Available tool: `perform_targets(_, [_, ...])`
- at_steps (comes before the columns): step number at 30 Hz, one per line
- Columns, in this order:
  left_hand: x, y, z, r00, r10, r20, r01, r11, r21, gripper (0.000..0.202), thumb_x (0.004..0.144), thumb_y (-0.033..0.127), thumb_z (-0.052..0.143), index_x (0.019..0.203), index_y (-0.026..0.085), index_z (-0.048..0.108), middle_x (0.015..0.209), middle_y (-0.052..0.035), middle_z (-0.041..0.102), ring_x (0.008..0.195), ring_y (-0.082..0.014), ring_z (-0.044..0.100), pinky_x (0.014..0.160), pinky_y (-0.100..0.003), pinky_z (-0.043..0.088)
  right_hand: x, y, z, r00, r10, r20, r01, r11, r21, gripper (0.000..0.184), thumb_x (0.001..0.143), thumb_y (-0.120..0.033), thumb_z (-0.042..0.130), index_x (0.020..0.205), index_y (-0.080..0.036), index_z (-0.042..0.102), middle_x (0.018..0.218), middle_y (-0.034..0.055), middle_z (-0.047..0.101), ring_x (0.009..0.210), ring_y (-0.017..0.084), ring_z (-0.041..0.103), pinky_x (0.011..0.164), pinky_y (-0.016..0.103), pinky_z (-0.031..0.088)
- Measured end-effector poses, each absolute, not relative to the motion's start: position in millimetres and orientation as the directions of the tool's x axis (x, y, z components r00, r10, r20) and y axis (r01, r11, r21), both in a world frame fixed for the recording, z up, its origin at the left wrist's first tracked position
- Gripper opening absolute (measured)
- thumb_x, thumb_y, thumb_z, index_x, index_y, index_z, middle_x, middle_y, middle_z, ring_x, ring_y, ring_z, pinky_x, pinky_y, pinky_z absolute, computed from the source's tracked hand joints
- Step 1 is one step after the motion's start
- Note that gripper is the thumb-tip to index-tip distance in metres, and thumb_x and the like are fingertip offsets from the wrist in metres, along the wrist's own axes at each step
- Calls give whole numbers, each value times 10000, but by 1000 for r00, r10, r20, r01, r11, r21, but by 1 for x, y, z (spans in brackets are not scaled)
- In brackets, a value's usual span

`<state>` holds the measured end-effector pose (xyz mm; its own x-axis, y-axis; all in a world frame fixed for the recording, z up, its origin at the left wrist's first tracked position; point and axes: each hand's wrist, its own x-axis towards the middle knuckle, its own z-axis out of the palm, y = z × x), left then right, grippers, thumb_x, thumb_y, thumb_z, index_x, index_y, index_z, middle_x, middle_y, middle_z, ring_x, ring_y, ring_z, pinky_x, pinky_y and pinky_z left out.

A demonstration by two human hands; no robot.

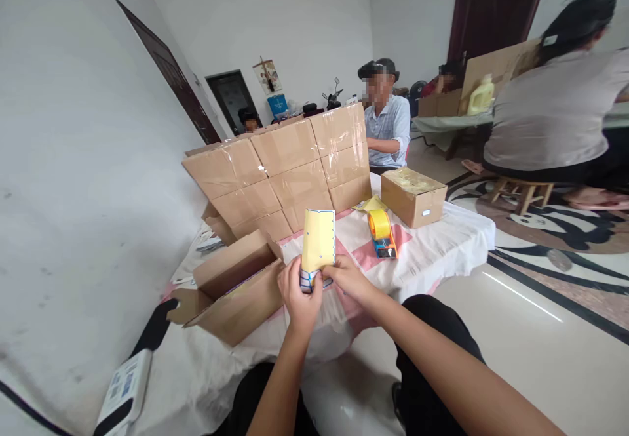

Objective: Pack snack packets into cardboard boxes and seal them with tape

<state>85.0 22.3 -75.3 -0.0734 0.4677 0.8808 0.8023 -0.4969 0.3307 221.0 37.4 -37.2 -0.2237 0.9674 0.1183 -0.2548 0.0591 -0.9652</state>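
Note:
My left hand and my right hand are both closed on the lower end of a yellow backing sheet of labels, held upright over the table. A small printed label shows at its bottom, between my fingers. An open cardboard box lies on its side just left of my left hand. An orange tape dispenser rests on the cloth to the right of the sheet.
A stack of sealed, taped cartons stands behind the sheet. One sealed box sits at the right on the table's white cloth. A white device lies near left. Other people sit beyond, one on a stool.

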Motion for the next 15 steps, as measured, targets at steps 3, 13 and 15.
perform_targets(3, [86,21,-76,-2,489,872,845,-465,263,479,878,296,640,1324,148,544,1156,-161,689,1087,-294,629,971,-439,448,221,39,-37,-236,968,86,-286,15,-958,79,599,-243,557,588,-171,586,615,1,567,603,132,493,592,264,410])
perform_targets(13, [82,18,-74,90,623,777,914,-361,183,539,863,316,603,1358,111,544,1228,-164,692,1141,-331,600,993,-443,394,232,28,-27,-367,904,218,-185,159,-970,111,775,-295,557,774,-189,591,740,-11,564,698,147,505,659,282,428])
perform_targets(15, [81,17,-73,113,641,759,916,-363,170,515,867,301,587,1346,112,559,1231,-161,692,1136,-327,600,996,-443,384,233,28,-28,-374,894,246,-158,200,-967,109,788,-291,552,788,-187,586,738,-17,559,695,141,509,656,275,434])
